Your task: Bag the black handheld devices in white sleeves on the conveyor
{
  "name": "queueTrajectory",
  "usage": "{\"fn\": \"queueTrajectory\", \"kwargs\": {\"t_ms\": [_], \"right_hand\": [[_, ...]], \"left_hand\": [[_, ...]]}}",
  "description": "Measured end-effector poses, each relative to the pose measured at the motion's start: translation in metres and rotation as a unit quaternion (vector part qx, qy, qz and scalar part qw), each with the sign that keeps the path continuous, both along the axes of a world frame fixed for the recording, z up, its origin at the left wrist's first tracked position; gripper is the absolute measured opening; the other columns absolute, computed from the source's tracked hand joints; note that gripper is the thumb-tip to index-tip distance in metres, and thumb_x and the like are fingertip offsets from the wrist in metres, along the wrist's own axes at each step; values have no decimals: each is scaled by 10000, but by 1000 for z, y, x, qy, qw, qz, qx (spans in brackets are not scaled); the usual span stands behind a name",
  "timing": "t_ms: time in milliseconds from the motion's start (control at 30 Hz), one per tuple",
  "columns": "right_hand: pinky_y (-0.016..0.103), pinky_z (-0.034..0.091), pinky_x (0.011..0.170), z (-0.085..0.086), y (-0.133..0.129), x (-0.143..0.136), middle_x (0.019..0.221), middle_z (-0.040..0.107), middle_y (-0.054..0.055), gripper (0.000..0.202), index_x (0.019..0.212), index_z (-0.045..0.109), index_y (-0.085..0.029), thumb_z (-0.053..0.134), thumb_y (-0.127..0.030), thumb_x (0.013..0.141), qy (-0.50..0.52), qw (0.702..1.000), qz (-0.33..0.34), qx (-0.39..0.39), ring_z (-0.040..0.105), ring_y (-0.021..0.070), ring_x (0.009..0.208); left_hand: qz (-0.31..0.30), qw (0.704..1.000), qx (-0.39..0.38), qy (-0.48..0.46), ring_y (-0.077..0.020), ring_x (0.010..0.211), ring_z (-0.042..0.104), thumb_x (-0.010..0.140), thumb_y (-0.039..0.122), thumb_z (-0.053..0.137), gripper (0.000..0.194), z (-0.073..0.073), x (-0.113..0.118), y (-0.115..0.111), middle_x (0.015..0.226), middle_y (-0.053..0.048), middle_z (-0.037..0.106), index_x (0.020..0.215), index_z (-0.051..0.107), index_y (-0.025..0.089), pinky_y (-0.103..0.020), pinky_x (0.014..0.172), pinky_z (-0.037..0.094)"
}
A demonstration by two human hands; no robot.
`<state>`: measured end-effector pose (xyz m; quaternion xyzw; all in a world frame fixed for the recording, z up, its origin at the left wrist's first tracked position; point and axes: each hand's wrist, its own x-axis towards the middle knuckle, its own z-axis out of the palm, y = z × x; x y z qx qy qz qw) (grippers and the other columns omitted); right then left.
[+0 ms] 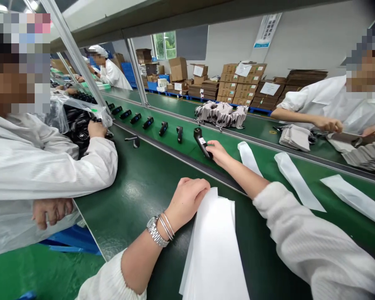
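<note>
My right hand [218, 154] grips the lower end of a black handheld device [202, 143] with a white label, over the green conveyor belt. My left hand [189, 198] has its fingers closed on the top edge of a white packing bag [217, 246], part of a stack of long, thin bags on the dark green bench. Farther left along the belt stands a row of similar black devices [163, 128]. To the right of my right hand, flat white bags [250, 156] lie spaced out along the belt.
A co-worker [81, 166] at my left reaches into black parts in clear plastic. Another co-worker [325, 96] across the belt handles grey pieces. Bundled grey pieces [220, 114] sit on the far bench. A metal post [78, 54] rises at left; a small black part [134, 141] lies near the rail.
</note>
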<state>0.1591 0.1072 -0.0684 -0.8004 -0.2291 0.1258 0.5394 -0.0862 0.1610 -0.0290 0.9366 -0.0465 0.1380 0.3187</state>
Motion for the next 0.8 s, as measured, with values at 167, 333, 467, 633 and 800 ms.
{"fn": "queueTrajectory", "kwargs": {"t_ms": [167,333,467,633,800], "right_hand": [[360,527,787,31,-64,-59,1013,599,-12,778,1348,263,-369,696,-269,710,133,950,156,235,646,161,825],[386,529,821,35,-95,-88,1049,581,-2,958,1388,189,-410,798,-248,667,150,932,182,276,648,166,848],[368,529,837,24,-95,-105,1204,549,41,781,1375,278,-386,750,-337,755,110,940,220,237,632,180,954],[365,472,954,26,-92,-130,1260,562,59,387,1252,566,-291,492,-494,931,99,946,272,144,536,214,1178],[397,446,965,28,-95,-141,1144,633,66,398,1087,686,-224,563,-539,879,132,932,307,139,561,246,1136]], "left_hand": [[12,999,31,-22,-122,872,550,957,263,429,180,1,0,1,895,11,595,882,585,213,-329,901,357],[27,998,11,-56,-137,931,531,897,249,548,87,3,-1,-1,946,-6,537,844,605,209,-347,917,376],[12,996,-37,-77,-160,998,517,883,214,550,72,6,-4,-5,1012,-39,511,833,598,197,-346,924,414],[29,988,-96,-118,-171,1051,479,887,206,534,82,10,-8,-5,1082,-66,445,833,592,187,-342,962,439],[96,972,-151,-153,-158,1005,472,899,229,525,113,10,-6,-3,996,-47,438,809,572,180,-325,947,441]]}}
